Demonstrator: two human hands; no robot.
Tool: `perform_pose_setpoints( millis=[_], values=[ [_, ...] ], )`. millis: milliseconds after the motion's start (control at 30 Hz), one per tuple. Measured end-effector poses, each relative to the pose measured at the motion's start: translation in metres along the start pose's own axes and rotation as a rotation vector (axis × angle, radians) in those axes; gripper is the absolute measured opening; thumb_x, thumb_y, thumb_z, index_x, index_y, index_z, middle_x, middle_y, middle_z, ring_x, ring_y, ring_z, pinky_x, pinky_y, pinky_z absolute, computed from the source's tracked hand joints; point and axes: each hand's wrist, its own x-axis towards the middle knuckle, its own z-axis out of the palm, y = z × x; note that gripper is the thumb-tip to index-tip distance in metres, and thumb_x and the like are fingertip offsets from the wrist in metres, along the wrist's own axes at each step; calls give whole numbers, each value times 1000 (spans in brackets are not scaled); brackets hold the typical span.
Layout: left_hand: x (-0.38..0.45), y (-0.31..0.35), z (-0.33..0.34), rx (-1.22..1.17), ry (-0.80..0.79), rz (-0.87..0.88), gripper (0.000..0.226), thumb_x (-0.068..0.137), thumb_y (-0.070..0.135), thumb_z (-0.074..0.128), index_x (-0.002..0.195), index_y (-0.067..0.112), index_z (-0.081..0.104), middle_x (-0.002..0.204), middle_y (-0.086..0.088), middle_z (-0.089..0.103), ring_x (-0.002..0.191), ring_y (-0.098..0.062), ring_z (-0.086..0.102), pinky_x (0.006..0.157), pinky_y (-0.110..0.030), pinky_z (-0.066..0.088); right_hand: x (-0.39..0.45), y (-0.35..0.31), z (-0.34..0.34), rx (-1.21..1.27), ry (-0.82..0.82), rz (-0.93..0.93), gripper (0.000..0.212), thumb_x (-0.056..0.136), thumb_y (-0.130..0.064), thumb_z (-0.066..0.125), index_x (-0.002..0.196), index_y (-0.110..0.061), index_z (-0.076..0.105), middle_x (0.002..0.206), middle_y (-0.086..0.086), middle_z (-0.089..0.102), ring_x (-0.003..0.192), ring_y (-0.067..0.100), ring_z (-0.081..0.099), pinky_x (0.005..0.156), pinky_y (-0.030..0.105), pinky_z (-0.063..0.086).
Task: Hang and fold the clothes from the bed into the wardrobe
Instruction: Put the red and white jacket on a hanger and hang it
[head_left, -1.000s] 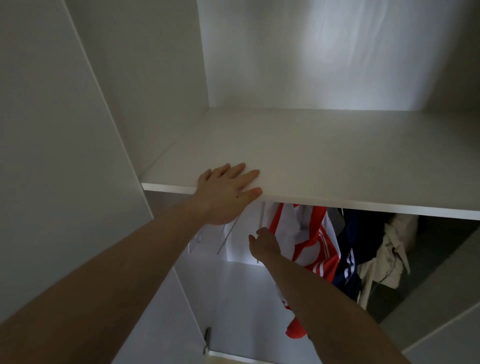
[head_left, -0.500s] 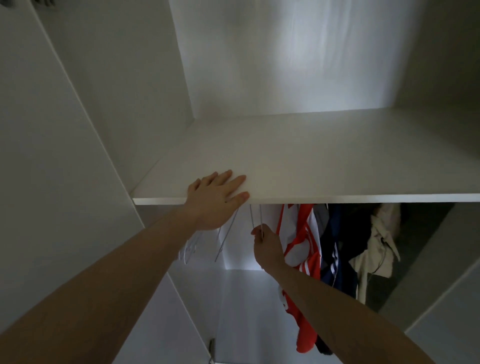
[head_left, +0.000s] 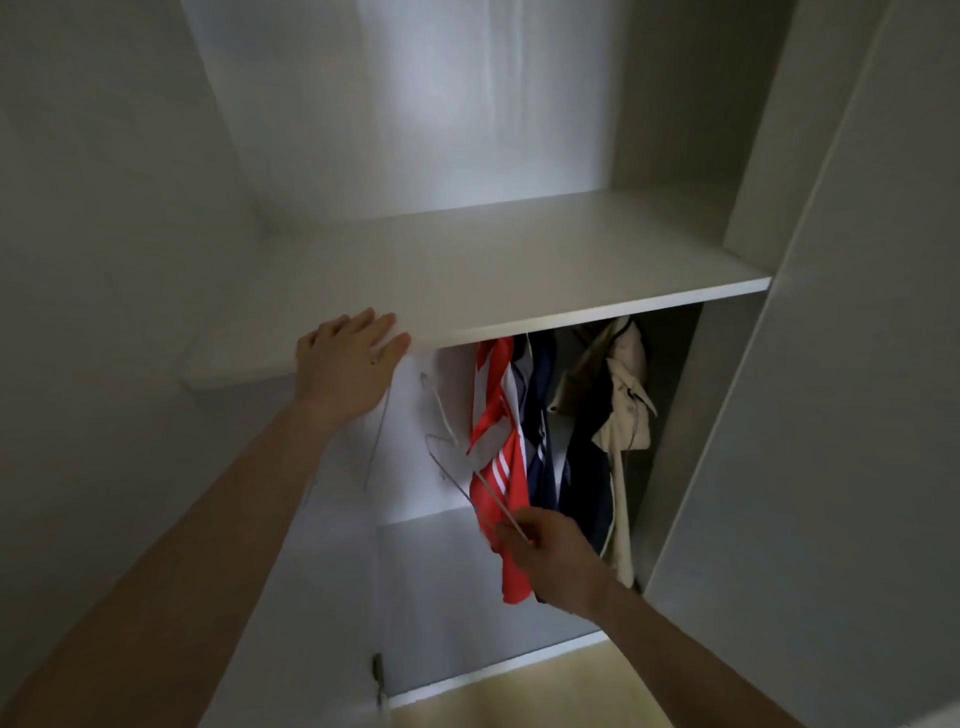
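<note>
I face an open white wardrobe. My left hand (head_left: 349, 362) rests flat on the front edge of the white shelf (head_left: 519, 270), fingers straight. Below the shelf, my right hand (head_left: 553, 553) pinches a thin wire hanger (head_left: 462, 480) and holds it low, off the rail, its hook pointing up and left. Behind it hang a red and white striped garment (head_left: 501, 447), a navy garment (head_left: 540, 415) and a beige garment (head_left: 626, 410). More bare wire hangers (head_left: 439, 402) hang at the left under the shelf. The rail itself is hidden by the shelf.
The wardrobe's right side panel and door (head_left: 831, 364) stand close at the right. A door hinge (head_left: 377, 670) shows at the lower left. The wardrobe's white floor edge (head_left: 493, 670) meets a pale wooden floor (head_left: 545, 696) below.
My right hand has come down and toward me from just under the shelf, drawing a wire hanger away with it. The view has swung left and back. My left hand stays on the shelf edge.
</note>
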Motion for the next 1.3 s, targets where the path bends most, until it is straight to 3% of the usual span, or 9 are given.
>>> perform_pose_setpoints(
  millis=[200, 300, 533, 733, 833, 967, 1133, 1233, 1300],
  values=[
    [-63, 33, 17, -341, 306, 64, 46, 92, 32, 66, 136, 18, 63, 147, -7, 57, 142, -36, 42, 121, -50, 23, -130, 1, -24, -160, 209, 91, 19, 102, -39, 61, 91, -33, 75, 79, -21, 70, 71, 2, 67, 62, 11, 49],
    [-112, 70, 29, -605, 298, 138, 35, 84, 22, 66, 119, 18, 68, 127, -6, 66, 122, -30, 56, 104, -35, 40, -195, 8, -24, -174, 288, 139, 21, 100, -48, 61, 86, -38, 74, 79, -22, 69, 71, 1, 64, 65, 15, 45],
    [-243, 163, 75, -821, -307, 379, 32, 90, 10, 72, 115, 28, 65, 118, 11, 60, 116, -13, 56, 99, -32, 44, -376, 29, -26, -90, 623, 354, 26, 102, -47, 54, 90, -39, 76, 72, -9, 66, 49, 2, 51, 47, 14, 38],
    [-366, 249, 91, -679, -844, 720, 58, 89, 28, 78, 141, 31, 52, 140, 10, 50, 125, -15, 51, 106, -39, 45, -557, 42, -10, -86, 921, 491, 24, 103, -42, 52, 97, -39, 75, 70, -12, 63, 51, 1, 46, 50, 14, 36],
    [-436, 299, 84, -646, -848, 866, 57, 89, 27, 78, 141, 30, 56, 141, 13, 50, 133, -12, 48, 112, -35, 39, -645, 49, 10, -51, 1018, 509, 24, 104, -41, 52, 99, -34, 75, 70, -9, 61, 56, 1, 46, 54, 19, 36],
    [-543, 352, 66, -659, -900, 906, 7, 90, 31, 77, 95, 26, 73, 119, 7, 68, 117, -12, 60, 100, -30, 42, -764, 58, 43, -6, 1159, 547, 27, 105, -38, 53, 95, -27, 75, 68, -7, 60, 59, 5, 47, 60, 28, 39],
    [-668, 404, 34, -804, -1038, 919, 41, 80, 56, 66, 80, 16, 73, 74, 15, 71, 78, 4, 65, 80, -22, 46, -899, 71, 91, -40, 1416, 723, 26, 101, -33, 61, 80, -28, 76, 64, -10, 62, 55, 3, 49, 55, 18, 36],
    [-742, 433, 16, -813, -1113, 1034, 34, 83, 54, 69, 77, 20, 69, 58, 14, 57, 57, 2, 50, 57, -15, 37, -967, 76, 124, -59, 1489, 854, 20, 98, -35, 65, 81, -29, 72, 73, -12, 69, 63, 4, 60, 63, 22, 47],
    [-793, 454, 7, -783, -1208, 1109, 17, 88, 39, 76, 78, 25, 74, 64, 16, 66, 61, 5, 54, 63, -15, 41, -1009, 81, 149, -60, 1534, 907, 12, 96, -35, 68, 85, -31, 71, 76, -14, 70, 67, 5, 64, 64, 21, 51]
  ],
)
